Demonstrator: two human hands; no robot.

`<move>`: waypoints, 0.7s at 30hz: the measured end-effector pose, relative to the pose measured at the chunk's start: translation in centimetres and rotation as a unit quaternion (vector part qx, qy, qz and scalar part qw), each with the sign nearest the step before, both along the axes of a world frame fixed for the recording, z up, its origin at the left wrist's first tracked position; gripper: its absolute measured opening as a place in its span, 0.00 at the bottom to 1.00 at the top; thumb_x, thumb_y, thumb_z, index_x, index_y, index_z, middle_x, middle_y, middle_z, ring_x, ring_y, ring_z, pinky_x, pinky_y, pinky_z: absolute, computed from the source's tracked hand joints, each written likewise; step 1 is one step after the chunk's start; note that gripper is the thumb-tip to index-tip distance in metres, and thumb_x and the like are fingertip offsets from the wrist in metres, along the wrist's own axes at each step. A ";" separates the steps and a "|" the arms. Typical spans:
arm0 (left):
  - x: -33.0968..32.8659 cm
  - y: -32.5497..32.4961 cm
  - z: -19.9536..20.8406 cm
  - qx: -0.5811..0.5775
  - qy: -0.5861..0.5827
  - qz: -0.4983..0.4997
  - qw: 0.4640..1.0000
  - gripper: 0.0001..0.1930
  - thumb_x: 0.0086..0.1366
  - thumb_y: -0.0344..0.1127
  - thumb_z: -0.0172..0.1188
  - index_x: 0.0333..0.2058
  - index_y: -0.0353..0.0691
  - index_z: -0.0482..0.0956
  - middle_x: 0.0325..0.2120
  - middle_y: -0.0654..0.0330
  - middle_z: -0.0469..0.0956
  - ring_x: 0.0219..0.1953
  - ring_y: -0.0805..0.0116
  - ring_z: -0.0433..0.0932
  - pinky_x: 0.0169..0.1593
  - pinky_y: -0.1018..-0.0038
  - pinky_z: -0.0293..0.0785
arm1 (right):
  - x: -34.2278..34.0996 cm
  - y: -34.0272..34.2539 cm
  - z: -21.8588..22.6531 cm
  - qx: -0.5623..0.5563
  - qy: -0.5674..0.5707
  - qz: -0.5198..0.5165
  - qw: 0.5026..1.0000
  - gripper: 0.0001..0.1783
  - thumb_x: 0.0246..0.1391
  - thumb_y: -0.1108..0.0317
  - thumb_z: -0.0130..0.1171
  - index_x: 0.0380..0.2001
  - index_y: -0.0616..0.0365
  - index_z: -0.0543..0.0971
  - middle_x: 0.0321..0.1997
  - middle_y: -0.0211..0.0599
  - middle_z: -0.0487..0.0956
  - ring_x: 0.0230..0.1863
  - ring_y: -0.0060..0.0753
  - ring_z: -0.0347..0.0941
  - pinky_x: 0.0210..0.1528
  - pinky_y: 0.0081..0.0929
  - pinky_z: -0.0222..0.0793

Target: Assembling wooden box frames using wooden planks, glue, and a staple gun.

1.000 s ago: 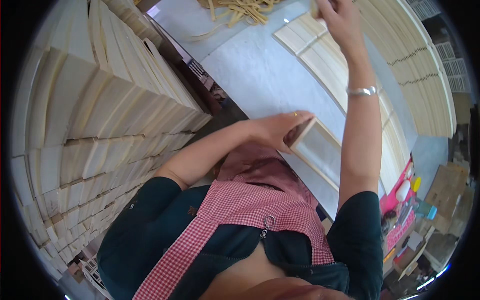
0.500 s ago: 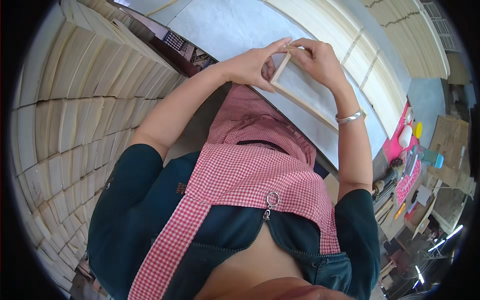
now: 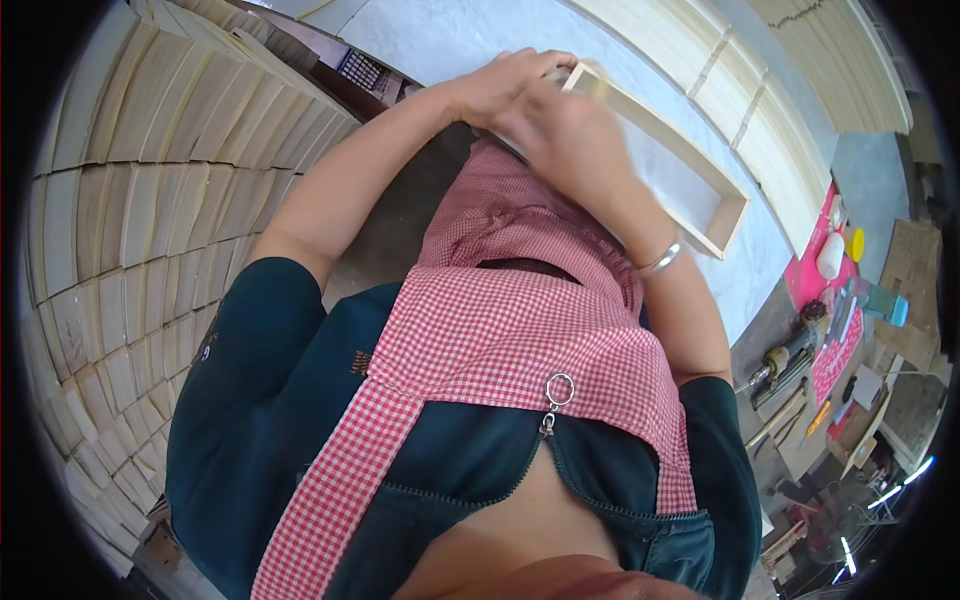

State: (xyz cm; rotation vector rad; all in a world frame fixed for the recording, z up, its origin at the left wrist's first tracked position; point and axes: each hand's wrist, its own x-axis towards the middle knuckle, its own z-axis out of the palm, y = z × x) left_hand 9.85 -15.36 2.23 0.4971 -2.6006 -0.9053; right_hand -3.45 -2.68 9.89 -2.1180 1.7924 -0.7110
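Note:
A pale wooden frame (image 3: 700, 180), rectangular and open in the middle, lies on the grey worktop (image 3: 450, 35) right in front of my body. My left hand (image 3: 500, 85) grips its near left corner. My right hand (image 3: 565, 135) is blurred and lies over the same corner, just below the left hand; what its fingers hold is hidden. A metal bangle (image 3: 660, 258) sits on my right wrist. My red checked apron (image 3: 540, 330) fills the centre of the view.
Tall stacks of pale wooden boards (image 3: 140, 200) rise on my left. More long wooden slats (image 3: 760, 110) lie across the worktop beyond the frame. At the right are a pink tray (image 3: 835, 340), a white bottle (image 3: 830, 255) and hand tools (image 3: 785, 365).
My right hand came down from the far slats to the frame's near corner, joining the left hand. The view tilted so that the frame sits higher and further right.

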 end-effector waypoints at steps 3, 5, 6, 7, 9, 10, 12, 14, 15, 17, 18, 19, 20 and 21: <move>-0.7 -0.3 0.4 0.005 -0.048 0.012 0.999 0.57 0.35 0.47 0.82 0.66 0.43 0.65 0.50 0.52 0.79 0.44 0.51 0.78 0.60 0.62 0.69 | 2.7 3.9 -1.4 -0.035 0.088 0.012 0.995 0.14 0.59 0.61 0.64 0.33 0.63 0.81 0.31 0.42 0.83 0.22 0.41 0.76 0.28 0.34 0.72; -0.5 -0.7 0.3 -0.007 -0.042 0.013 0.999 0.56 0.34 0.47 0.83 0.65 0.43 0.65 0.50 0.52 0.79 0.44 0.52 0.78 0.59 0.61 0.69 | 0.8 5.8 -1.8 -0.014 0.018 0.003 1.000 0.12 0.62 0.63 0.61 0.32 0.62 0.80 0.34 0.42 0.82 0.24 0.41 0.76 0.31 0.34 0.72; -0.4 -0.9 0.0 -0.019 -0.036 0.010 0.999 0.56 0.34 0.48 0.83 0.65 0.43 0.65 0.50 0.52 0.78 0.45 0.53 0.77 0.59 0.61 0.69 | -0.5 7.1 -1.7 -0.012 0.016 0.001 1.000 0.12 0.62 0.63 0.61 0.32 0.62 0.80 0.34 0.42 0.82 0.24 0.41 0.76 0.31 0.34 0.72; -0.4 -1.0 -0.3 -0.031 -0.030 0.007 0.999 0.56 0.34 0.48 0.83 0.65 0.43 0.65 0.50 0.53 0.78 0.45 0.53 0.77 0.59 0.61 0.69 | -1.9 8.8 -1.3 0.021 -0.007 -0.032 0.999 0.11 0.63 0.65 0.60 0.31 0.62 0.80 0.32 0.41 0.81 0.24 0.40 0.74 0.31 0.33 0.71; -0.5 -0.8 -0.2 -0.032 -0.003 -0.001 0.999 0.56 0.34 0.47 0.83 0.65 0.44 0.65 0.50 0.54 0.78 0.45 0.55 0.77 0.58 0.61 0.69 | -4.6 12.7 -0.8 0.050 -0.023 -0.101 0.993 0.09 0.63 0.68 0.60 0.31 0.62 0.81 0.29 0.40 0.79 0.22 0.39 0.72 0.29 0.32 0.69; -0.5 -0.7 0.4 -0.018 0.021 -0.010 1.000 0.56 0.35 0.46 0.83 0.66 0.45 0.65 0.50 0.55 0.78 0.45 0.56 0.77 0.58 0.61 0.70 | -6.0 14.8 -0.7 0.049 -0.010 -0.142 0.989 0.07 0.61 0.70 0.60 0.31 0.62 0.82 0.28 0.40 0.79 0.21 0.39 0.71 0.27 0.32 0.68; -0.4 -0.3 1.2 0.038 -0.016 -0.005 0.999 0.57 0.36 0.44 0.83 0.67 0.43 0.63 0.53 0.55 0.76 0.47 0.56 0.74 0.60 0.62 0.68 | -10.2 18.6 -1.5 0.023 0.012 -0.228 0.973 0.05 0.60 0.73 0.60 0.32 0.62 0.83 0.27 0.39 0.78 0.20 0.36 0.68 0.27 0.31 0.67; 0.2 0.0 2.1 0.090 -0.075 0.026 0.993 0.58 0.36 0.39 0.82 0.69 0.42 0.61 0.56 0.56 0.74 0.51 0.57 0.72 0.62 0.64 0.67 | -13.6 21.0 -1.3 -0.016 0.035 -0.305 0.952 0.08 0.58 0.77 0.59 0.39 0.63 0.84 0.29 0.37 0.77 0.20 0.30 0.65 0.26 0.29 0.66; 0.2 0.1 2.2 0.099 -0.080 0.030 0.991 0.58 0.36 0.38 0.82 0.69 0.42 0.61 0.56 0.56 0.74 0.51 0.57 0.72 0.62 0.64 0.67 | -15.0 21.4 -0.9 -0.018 0.051 -0.322 0.945 0.13 0.56 0.78 0.59 0.45 0.64 0.83 0.31 0.36 0.77 0.20 0.28 0.65 0.27 0.28 0.66; 0.4 -0.4 1.3 0.087 -0.068 0.013 0.994 0.58 0.36 0.37 0.82 0.69 0.43 0.61 0.57 0.56 0.73 0.52 0.57 0.71 0.62 0.64 0.66 | -17.7 21.5 -1.1 -0.002 0.047 -0.318 0.947 0.18 0.56 0.78 0.60 0.51 0.63 0.81 0.37 0.35 0.77 0.21 0.25 0.64 0.27 0.24 0.65; 0.2 -0.5 0.9 0.072 -0.061 0.010 0.995 0.58 0.36 0.36 0.82 0.69 0.43 0.62 0.58 0.56 0.73 0.53 0.57 0.71 0.62 0.64 0.66 | -19.1 21.1 -1.5 0.012 0.036 -0.301 0.953 0.24 0.55 0.77 0.60 0.57 0.62 0.79 0.42 0.35 0.77 0.21 0.22 0.62 0.27 0.21 0.64; -0.1 -0.6 0.7 0.073 -0.061 0.002 0.995 0.58 0.36 0.36 0.82 0.69 0.43 0.62 0.58 0.56 0.73 0.53 0.57 0.71 0.62 0.64 0.66 | -20.7 20.4 -2.2 0.026 0.028 -0.288 0.957 0.27 0.54 0.77 0.61 0.59 0.62 0.77 0.47 0.36 0.76 0.23 0.22 0.63 0.28 0.20 0.64; -0.2 -0.7 0.7 0.074 -0.062 -0.002 0.995 0.58 0.36 0.36 0.81 0.69 0.43 0.62 0.58 0.55 0.73 0.54 0.57 0.71 0.62 0.64 0.66 | -22.1 19.3 -2.8 0.039 0.018 -0.272 0.961 0.30 0.53 0.77 0.62 0.61 0.61 0.75 0.51 0.36 0.75 0.25 0.22 0.65 0.28 0.20 0.65; -0.3 -0.7 0.7 0.075 -0.062 -0.004 0.995 0.57 0.36 0.36 0.81 0.69 0.43 0.62 0.58 0.55 0.73 0.54 0.57 0.71 0.63 0.64 0.65 | -22.9 18.5 -3.2 0.040 0.018 -0.276 0.960 0.30 0.53 0.77 0.62 0.61 0.61 0.75 0.51 0.36 0.75 0.25 0.22 0.65 0.28 0.20 0.65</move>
